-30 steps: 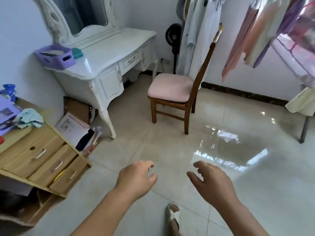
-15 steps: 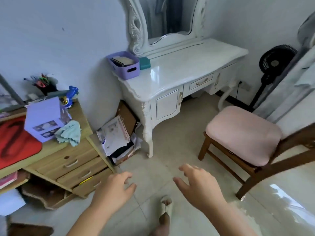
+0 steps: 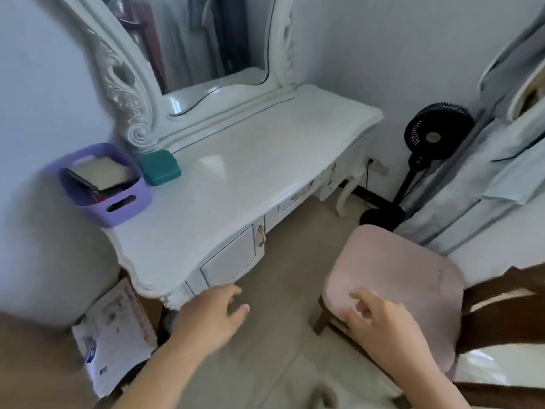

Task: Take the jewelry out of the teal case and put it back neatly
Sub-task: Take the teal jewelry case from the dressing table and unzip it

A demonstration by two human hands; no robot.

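The teal case [image 3: 159, 167] lies closed at the back left of the white dressing table [image 3: 236, 187], just right of a purple basket [image 3: 101, 184]. No jewelry is in view. My left hand [image 3: 211, 315] hovers below the table's front corner with loosely curled fingers and holds nothing. My right hand [image 3: 383, 323] hangs over the front of the pink chair seat [image 3: 395, 278], fingers relaxed and empty. Both hands are far from the case.
An ornate mirror [image 3: 203, 39] rises behind the table. A wooden chair with a pink cushion stands right of me. A black fan [image 3: 433, 131] and hanging clothes [image 3: 501, 143] fill the right side. Papers [image 3: 115, 335] lean by the table leg.
The view has swung left and closer to the dressing table, so the case now looks larger. Both hands stay raised in front, empty; the wooden drawer unit has left the view.
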